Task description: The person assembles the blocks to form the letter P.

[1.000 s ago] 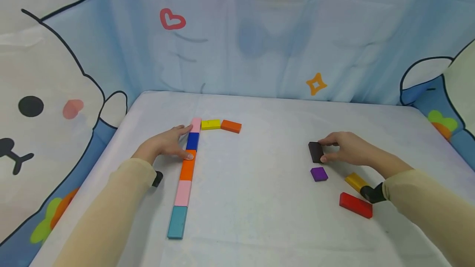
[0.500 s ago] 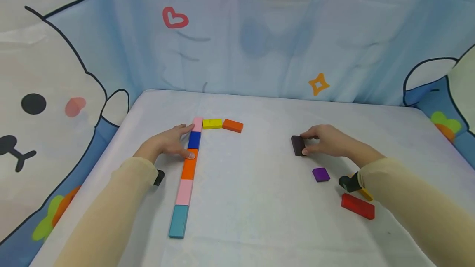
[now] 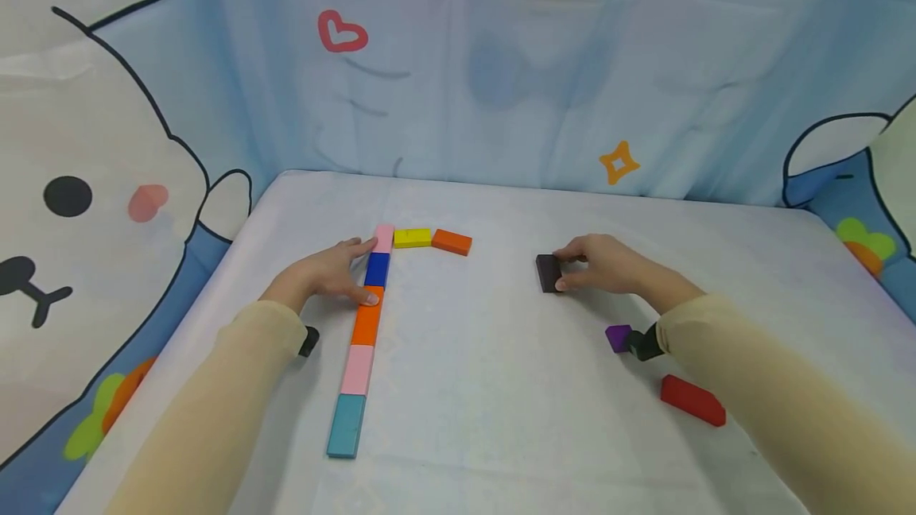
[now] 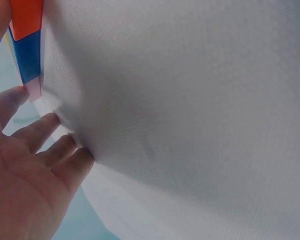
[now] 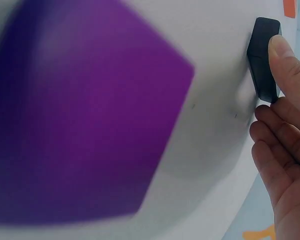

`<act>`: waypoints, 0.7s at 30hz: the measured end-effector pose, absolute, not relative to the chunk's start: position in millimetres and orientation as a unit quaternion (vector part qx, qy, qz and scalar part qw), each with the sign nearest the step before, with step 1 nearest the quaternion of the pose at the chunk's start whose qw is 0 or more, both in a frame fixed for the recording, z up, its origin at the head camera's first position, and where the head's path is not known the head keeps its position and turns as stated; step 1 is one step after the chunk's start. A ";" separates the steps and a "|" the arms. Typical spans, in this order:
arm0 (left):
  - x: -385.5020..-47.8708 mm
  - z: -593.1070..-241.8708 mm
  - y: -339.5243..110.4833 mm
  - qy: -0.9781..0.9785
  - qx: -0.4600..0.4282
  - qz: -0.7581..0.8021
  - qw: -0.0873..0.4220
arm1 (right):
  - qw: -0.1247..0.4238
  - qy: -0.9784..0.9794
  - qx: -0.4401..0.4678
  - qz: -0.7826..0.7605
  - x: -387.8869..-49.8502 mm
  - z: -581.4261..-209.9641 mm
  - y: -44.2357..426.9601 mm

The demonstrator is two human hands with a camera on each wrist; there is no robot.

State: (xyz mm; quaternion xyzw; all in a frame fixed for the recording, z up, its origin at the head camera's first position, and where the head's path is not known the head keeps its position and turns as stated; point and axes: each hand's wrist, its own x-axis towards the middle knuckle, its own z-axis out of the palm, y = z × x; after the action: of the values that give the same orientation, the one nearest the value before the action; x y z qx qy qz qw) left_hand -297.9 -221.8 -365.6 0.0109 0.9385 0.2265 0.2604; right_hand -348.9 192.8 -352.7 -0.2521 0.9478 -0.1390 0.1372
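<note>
A column of blocks runs down the left of the table: pink, blue, orange, pink and teal. My left hand rests on it, thumb on the orange block, a finger at the top pink one. A yellow block and an orange block extend rightward from the top. Right of them, my right hand pinches a black block between thumb and fingers. In the right wrist view the black block is under the thumb.
A purple block lies below the right hand, partly behind the wrist camera; it looms large in the right wrist view. Nearer the right sleeve is a red block. A patterned blue curtain stands behind the white table.
My right hand has moved left with the black block, towards the column. Its sleeve and wrist camera now cover the dark yellow block. The left hand has stayed in place on the column.
</note>
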 end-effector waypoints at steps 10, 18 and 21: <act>-297.1 -364.9 -223.2 0.937 0.015 0.231 0.261 | 0.150 0.946 -0.247 -0.147 -357.5 -354.8 167.1; -298.6 -365.0 -223.8 0.937 0.017 0.233 0.260 | 0.151 0.942 -0.257 -0.152 -363.8 -357.9 153.1; -299.2 -365.8 -223.2 0.937 0.016 0.233 0.260 | 0.157 0.943 -0.249 -0.158 -364.4 -358.0 147.8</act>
State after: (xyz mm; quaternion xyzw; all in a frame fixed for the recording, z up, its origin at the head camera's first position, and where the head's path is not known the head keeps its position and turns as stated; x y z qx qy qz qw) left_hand -299.2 -223.2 -365.8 0.0160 0.9367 0.2335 0.2604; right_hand -364.4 147.8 -358.0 -0.2488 0.9426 -0.1581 0.1567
